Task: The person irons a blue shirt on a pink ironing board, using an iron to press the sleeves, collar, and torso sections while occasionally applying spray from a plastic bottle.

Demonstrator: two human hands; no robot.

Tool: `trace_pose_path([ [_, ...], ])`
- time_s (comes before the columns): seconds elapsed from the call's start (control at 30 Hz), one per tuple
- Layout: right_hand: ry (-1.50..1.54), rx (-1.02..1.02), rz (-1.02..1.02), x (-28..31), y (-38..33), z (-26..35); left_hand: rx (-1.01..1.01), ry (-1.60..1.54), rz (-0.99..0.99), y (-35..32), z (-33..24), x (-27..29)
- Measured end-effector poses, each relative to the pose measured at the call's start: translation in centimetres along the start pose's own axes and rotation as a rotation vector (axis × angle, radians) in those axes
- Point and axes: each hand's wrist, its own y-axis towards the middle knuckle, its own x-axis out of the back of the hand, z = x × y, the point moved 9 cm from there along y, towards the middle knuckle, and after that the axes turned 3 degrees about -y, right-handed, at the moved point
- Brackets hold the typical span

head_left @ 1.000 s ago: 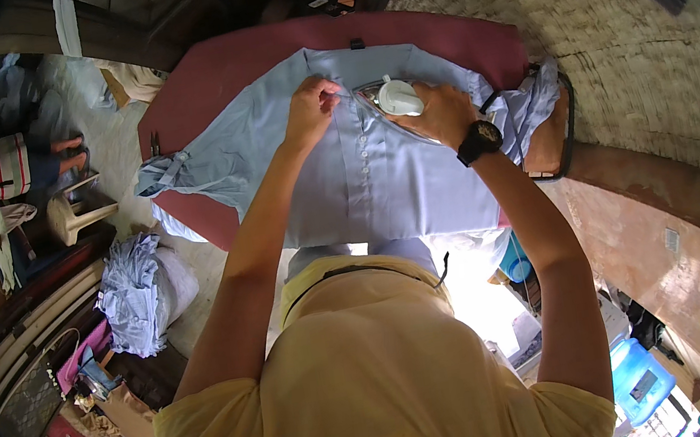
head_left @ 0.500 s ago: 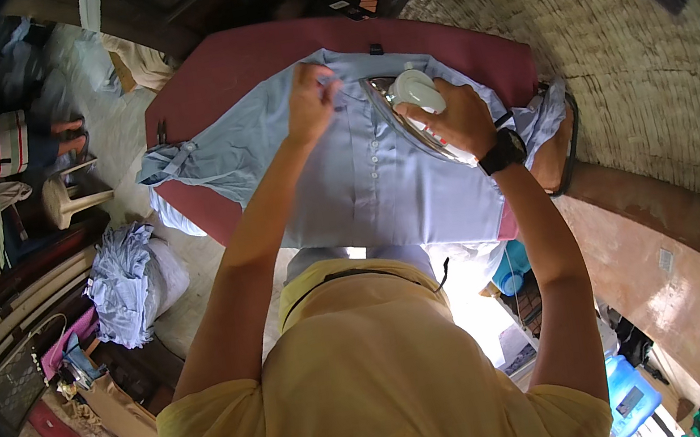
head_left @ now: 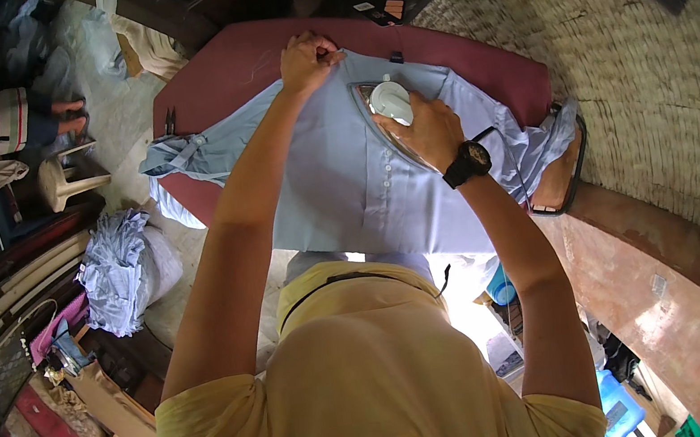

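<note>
L hand (head_left: 311, 63) higher, @ shirt (head_left: 320, 169) edge

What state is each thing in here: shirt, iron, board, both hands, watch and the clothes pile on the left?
Blue shirt: spread out, mostly smooth, wrinkled toward the picture's left
Iron: on the shirt, held
Maroon board: partly covered by the shirt
Left hand: fingers bent at the shirt's upper edge; grip unclear
Right hand: closed on the iron
Black watch: worn
Clothes pile: crumpled
</note>
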Motion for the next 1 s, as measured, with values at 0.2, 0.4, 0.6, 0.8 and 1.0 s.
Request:
trace_pose_path([
  [0.2,0.010,-0.058,-0.014,0.3,1.1,1.0,0.052,-0.034,0.043,0.3,0.4,-0.1],
  [0.4,0.107,-0.126,0.075,0.0,2.1,1.2,0.324,-0.168,0.187,0.7,1.7,-0.8],
  [0.6,0.062,-0.166,0.058,-0.2,3.9,1.9,0.265,-0.090,0.251,2.0,2.5,-1.2],
  [0.8,0.062,-0.131,0.005,0.1,3.7,2.3,0.251,-0.506,0.169,0.7,5.1,1.5],
  [1.0,0.044,-0.171,0.031,0.1,4.3,2.8,0.114,-0.133,0.193,-2.1,3.2,4.4],
])
